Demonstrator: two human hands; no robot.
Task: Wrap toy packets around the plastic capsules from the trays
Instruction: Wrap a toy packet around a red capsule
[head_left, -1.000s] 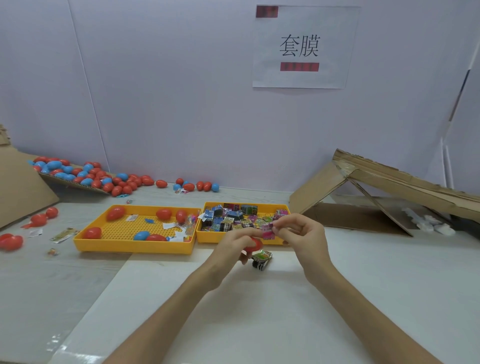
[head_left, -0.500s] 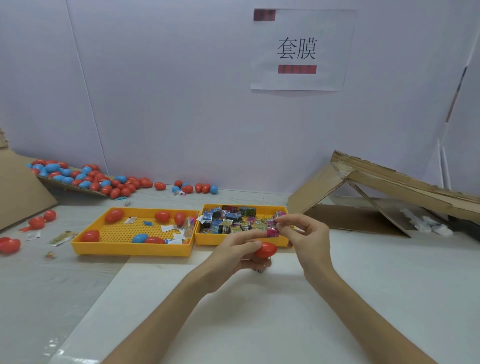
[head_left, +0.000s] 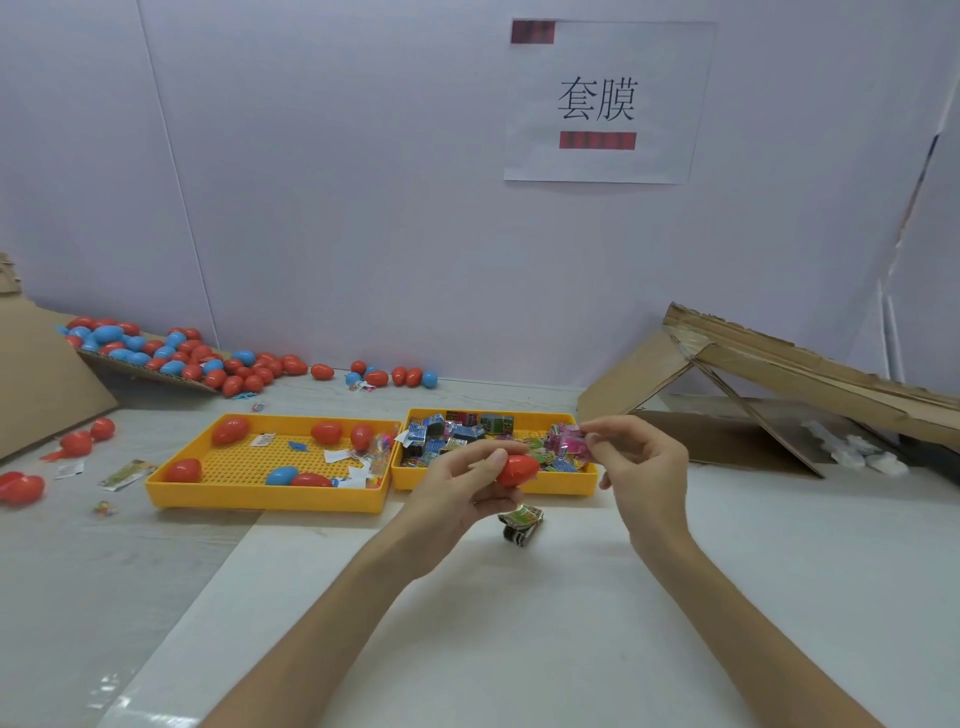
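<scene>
**Capsule in one hand, packet in the other**

Holding a red capsule (head_left: 517, 469) in the left hand (head_left: 457, 493), fingers curled round it, thumb on top, narrow end pointing right. Pinching a pink packet (head_left: 571, 439) between thumb and fingertips of the right hand (head_left: 641, 467), just beside the capsule and a little higher. Apparently not touching it, though hard to tell from this angle.

Both raised above the white bench (head_left: 519, 649), in front of the right yellow tray (head_left: 571, 483), itself heaped with printed packets. On the bench right under the hands, a small green-and-black bundle (head_left: 522, 525), possibly a folded packet; too blurred to say more.

Just beside the first tray, to its left, a second yellow tray (head_left: 260, 496) with several red capsules, one blue one and scraps of paper. Farther back on the left, against the wall, a heap of red and blue capsules (head_left: 171, 353). At the right, a leaning cardboard box (head_left: 779, 374). On the wall above, a paper sign (head_left: 602, 101).
</scene>
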